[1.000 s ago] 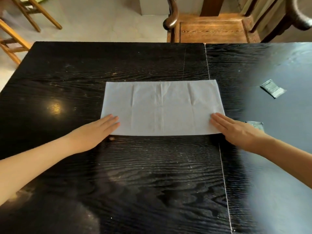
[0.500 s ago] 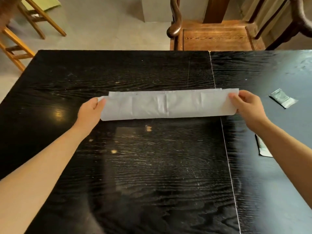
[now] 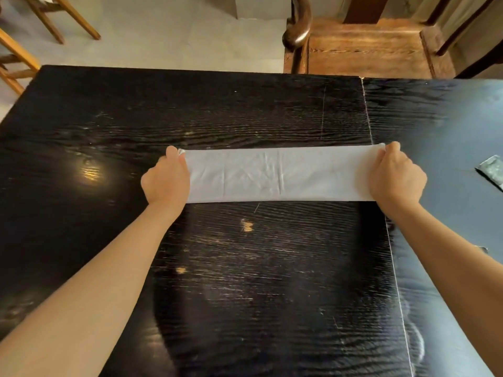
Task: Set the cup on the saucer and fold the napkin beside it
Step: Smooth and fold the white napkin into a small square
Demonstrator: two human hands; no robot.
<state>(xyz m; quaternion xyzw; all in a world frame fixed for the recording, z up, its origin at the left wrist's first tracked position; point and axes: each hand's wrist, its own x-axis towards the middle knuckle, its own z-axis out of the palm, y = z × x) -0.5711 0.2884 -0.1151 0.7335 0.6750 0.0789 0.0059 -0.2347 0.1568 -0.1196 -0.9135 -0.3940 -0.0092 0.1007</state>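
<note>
A white napkin (image 3: 277, 175) lies folded into a long narrow strip across the middle of the black wooden table (image 3: 245, 281). My left hand (image 3: 166, 180) grips the strip's left end, fingers curled over the far edge. At the right end, my right hand (image 3: 396, 178) holds the napkin the same way. No cup or saucer is in view.
A small grey packet (image 3: 491, 170) lies at the table's right edge. A dark wooden armchair (image 3: 364, 47) stands behind the table's far side. Legs of light wooden chairs (image 3: 54, 20) show at the far left on the grey floor.
The napkin lay flat as a wide sheet with my hands pressing its near corners. Both hands lifted the near edge and folded it away from me, leaving a narrow strip.
</note>
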